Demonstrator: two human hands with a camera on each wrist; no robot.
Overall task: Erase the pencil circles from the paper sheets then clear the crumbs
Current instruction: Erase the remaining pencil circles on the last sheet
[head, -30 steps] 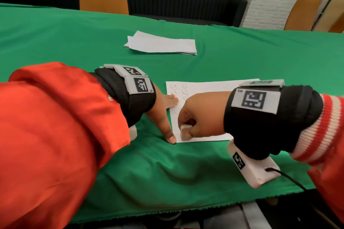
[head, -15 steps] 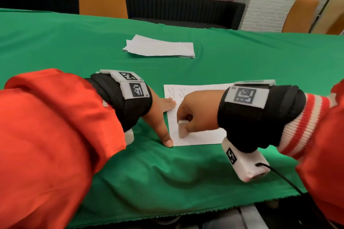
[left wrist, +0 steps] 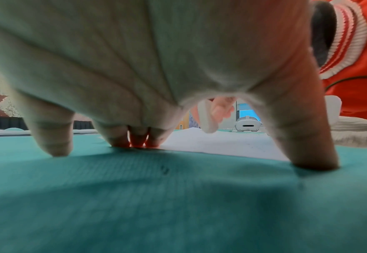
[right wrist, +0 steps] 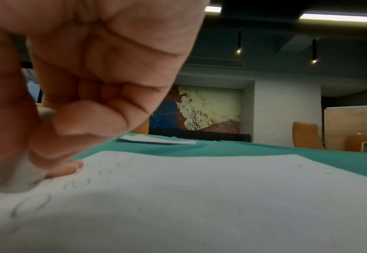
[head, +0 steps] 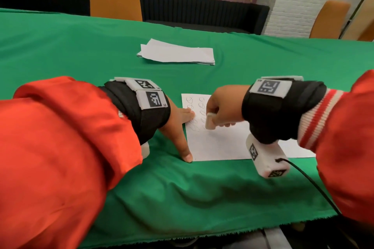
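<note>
Right hand [head: 220, 107] fingers curl round the eraser [head: 209, 121], pressed on the paper sheet [head: 218, 143] near the bench's [head: 81, 50] front edge; left hand [head: 178, 125] fingers spread straight, pinning it.

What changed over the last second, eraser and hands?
The right hand has carried the eraser from the near left corner of the paper sheet up its left side, in among the pencil circles. Grip unchanged: it pinches the eraser as before. The left hand stays spread, fingers pressing the sheet's left edge. The paper stack farther back has not moved.
</note>
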